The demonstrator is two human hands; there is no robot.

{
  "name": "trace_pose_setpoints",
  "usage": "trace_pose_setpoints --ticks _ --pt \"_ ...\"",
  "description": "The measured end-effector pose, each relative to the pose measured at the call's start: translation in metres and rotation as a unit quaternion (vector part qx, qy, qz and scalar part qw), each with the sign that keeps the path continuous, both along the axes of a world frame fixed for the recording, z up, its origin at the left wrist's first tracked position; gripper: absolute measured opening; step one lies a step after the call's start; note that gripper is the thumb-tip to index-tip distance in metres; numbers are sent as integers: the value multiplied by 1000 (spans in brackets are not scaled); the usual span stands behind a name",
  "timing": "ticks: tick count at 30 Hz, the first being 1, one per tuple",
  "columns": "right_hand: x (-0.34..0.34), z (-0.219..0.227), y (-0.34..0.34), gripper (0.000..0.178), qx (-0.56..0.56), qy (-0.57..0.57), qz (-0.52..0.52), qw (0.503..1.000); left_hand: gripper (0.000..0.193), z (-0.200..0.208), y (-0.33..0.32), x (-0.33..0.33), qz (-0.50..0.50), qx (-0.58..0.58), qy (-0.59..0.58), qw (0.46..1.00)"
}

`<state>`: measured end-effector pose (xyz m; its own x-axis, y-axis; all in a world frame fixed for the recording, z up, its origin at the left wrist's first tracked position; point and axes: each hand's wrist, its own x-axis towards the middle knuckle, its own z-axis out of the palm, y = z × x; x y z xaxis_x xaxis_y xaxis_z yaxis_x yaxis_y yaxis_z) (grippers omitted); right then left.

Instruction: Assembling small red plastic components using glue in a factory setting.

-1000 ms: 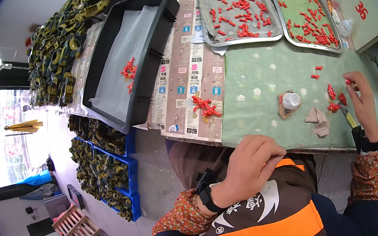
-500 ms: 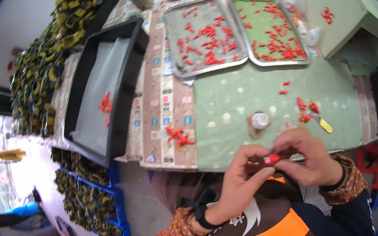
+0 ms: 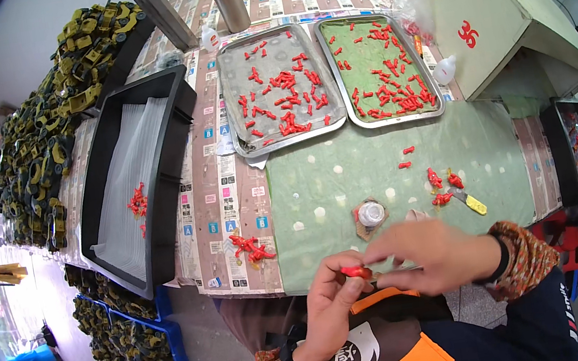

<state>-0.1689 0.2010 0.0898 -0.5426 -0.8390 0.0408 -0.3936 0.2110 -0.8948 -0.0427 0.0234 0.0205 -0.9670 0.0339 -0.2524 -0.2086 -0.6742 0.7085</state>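
My left hand (image 3: 329,315) pinches a small glossy red plastic piece (image 3: 355,272) between thumb and fingers, above the near table edge. Close on its right is my right hand (image 3: 436,256), slightly blurred, with thumb and fingers drawn together at the piece's end; what they hold is hidden. Just beyond, a small round jar (image 3: 370,212) with a whitish top stands on a cardboard square (image 3: 364,232). To the right lie a yellow-handled knife (image 3: 476,206) and several red figure-like pieces (image 3: 441,199). Two small red pegs (image 3: 406,164) rest farther back on the green cloth (image 3: 315,206).
Two metal trays (image 3: 342,126) at the back hold many red pieces. A black bin (image 3: 176,115) with white lining stands left, near a red cluster (image 3: 250,249). A pale box (image 3: 503,25), steel flask (image 3: 227,1) and squeeze bottle (image 3: 444,71) stand farther back.
The view has shifted, so the table sits lower and farther left. My right fingers, earlier at the red piece with the left, have drawn slightly rightward. My left hand still holds the piece.
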Motion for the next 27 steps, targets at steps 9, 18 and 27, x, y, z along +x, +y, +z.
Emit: trace_pose_setpoints --ticks 9,18,27 --pt "-178 -63 11 10 152 348 -214 900 18 -2 -21 7 55 -42 -34 997" --pt "-224 -102 -3 6 241 429 -143 859 33 -8 -31 11 49 -65 -117 990" --pt "-138 -43 -3 10 115 347 -38 930 30 -20 -40 10 84 -64 -114 988"
